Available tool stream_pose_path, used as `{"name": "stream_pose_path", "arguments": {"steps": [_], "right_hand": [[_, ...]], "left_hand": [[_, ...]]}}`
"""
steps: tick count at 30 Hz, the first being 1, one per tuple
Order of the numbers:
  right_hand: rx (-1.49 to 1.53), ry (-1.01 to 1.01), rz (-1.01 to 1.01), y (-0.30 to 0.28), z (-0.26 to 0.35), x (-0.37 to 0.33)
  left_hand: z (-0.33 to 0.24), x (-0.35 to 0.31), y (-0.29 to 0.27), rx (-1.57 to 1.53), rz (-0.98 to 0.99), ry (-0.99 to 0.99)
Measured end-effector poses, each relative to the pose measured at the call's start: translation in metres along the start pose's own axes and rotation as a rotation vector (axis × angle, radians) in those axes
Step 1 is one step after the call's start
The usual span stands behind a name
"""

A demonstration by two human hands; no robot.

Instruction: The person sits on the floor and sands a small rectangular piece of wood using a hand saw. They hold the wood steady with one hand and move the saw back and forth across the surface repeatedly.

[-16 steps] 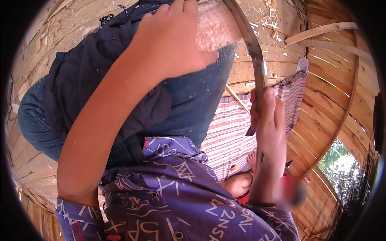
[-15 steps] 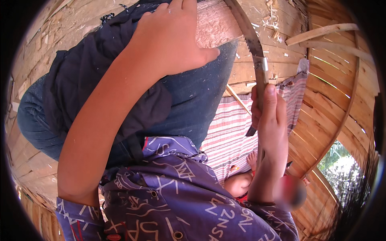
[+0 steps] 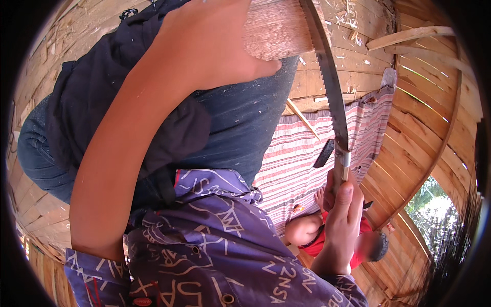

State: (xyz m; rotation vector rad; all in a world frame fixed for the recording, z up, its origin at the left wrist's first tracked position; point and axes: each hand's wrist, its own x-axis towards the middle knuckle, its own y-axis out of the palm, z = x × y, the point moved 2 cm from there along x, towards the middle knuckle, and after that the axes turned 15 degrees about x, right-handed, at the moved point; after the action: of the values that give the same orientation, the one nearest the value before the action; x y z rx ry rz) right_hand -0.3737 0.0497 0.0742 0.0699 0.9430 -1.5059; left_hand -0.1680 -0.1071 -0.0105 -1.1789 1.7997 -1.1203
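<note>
My right hand (image 3: 343,217) is closed around the handle of a curved saw (image 3: 333,94), low on the right. The toothed blade rises to the top edge, its teeth facing left, and its upper part lies against the end of a thick piece of wood (image 3: 279,31). My left hand (image 3: 220,43) grips this wood from its left side, thumb stretched along the near end; the other fingers run out of view at the top. The wood lies over my leg in dark jeans (image 3: 245,123), and its far part is cut off by the frame.
A person in a red shirt (image 3: 318,240) sits close beyond my right hand, on a striped cloth (image 3: 302,158). A black flat object (image 3: 324,153) shows beside the saw handle. Wood chips (image 3: 350,20) litter the plank floor; a plank wall (image 3: 414,128) stands at right.
My right hand has drawn the saw down toward me, so more blade shows below the wood. My left hand stays on the wood, shifted slightly with the view.
</note>
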Motion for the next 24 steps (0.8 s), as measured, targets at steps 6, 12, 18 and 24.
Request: {"name": "stream_pose_path", "arguments": {"steps": [6,12,18,24], "right_hand": [[0.057,-0.007,-0.075,0.003,-0.008,0.000],[-0.004,0.048,-0.190,0.001,0.015,0.014],[-0.090,0.087,-0.124,0.019,0.039,0.072],[-0.064,0.017,-0.054,0.033,0.045,0.104]], "left_hand": [[0.007,-0.004,0.010,-0.013,-0.098,0.022],[0.012,0.001,0.008,-0.061,-0.023,-0.075],[0.020,0.005,0.010,-0.082,0.039,-0.074],[0.033,0.016,0.025,-0.137,0.036,-0.113]]}}
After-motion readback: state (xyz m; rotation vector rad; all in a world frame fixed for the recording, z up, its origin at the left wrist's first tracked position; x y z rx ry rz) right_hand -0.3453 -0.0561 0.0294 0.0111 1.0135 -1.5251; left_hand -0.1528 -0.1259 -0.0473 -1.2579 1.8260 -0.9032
